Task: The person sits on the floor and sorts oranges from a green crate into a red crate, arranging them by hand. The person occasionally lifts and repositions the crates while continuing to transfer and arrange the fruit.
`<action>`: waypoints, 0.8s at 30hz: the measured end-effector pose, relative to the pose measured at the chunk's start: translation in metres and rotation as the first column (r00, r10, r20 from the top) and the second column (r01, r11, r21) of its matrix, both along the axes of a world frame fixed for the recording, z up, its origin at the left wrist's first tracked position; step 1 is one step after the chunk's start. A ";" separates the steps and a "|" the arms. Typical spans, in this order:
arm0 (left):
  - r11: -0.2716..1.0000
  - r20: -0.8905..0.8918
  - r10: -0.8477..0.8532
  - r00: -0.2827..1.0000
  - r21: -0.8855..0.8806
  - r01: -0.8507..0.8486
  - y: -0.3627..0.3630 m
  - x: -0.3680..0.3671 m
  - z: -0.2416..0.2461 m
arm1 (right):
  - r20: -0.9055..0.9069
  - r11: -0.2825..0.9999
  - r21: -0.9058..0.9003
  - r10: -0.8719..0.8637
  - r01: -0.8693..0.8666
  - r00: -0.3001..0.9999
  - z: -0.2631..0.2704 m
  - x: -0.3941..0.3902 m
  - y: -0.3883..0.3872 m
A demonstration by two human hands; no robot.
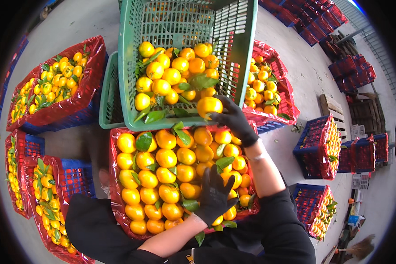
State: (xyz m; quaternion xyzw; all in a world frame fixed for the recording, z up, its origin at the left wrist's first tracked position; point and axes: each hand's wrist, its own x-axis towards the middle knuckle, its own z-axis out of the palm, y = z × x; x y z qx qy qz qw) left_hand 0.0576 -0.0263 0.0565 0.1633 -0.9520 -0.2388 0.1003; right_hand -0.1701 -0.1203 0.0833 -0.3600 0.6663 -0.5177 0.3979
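Before me stands a crate lined with red plastic film [116,201], filled with orange citrus fruits [166,157], many in neat rows, with green leaves among them. My left hand [215,194], in a black glove, rests on the fruits at the crate's right half, fingers spread; whether it grips one is hidden. Beyond the near rim a green plastic basket [127,82] is tilted towards me, with loose fruits and leaves gathered in its lower part. My right hand [232,117], also black-gloved, holds a citrus fruit [209,107] between thumb and fingers at the basket's near right corner.
Fruit-filled crates with red liners stand at the left [62,109], behind the basket's right side [280,72] and at the far right [316,148]. Another green basket [107,122] is partly under the tilted one. Stacked blue crates [353,71], a wooden pallet [331,105] and a broom [361,247] lie farther right.
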 end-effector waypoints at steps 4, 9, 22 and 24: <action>0.996 0.154 -0.037 0.987 -0.073 0.048 0.002 -0.001 0.005 | 0.188 0.998 0.041 0.043 -0.052 0.981 0.021 0.005 0.095; 0.990 0.188 0.016 0.982 -0.140 0.010 0.002 -0.001 0.021 | 0.081 0.934 0.345 -0.129 0.094 0.988 -0.013 0.032 0.143; 0.982 0.176 0.006 0.984 -0.189 0.028 0.004 0.001 0.024 | -0.436 0.854 0.283 0.521 -0.437 0.734 -0.002 0.021 0.133; 0.979 0.146 -0.037 0.989 -0.191 0.065 0.001 -0.002 0.024 | -0.203 0.856 0.241 0.504 -0.457 0.839 -0.006 0.019 0.132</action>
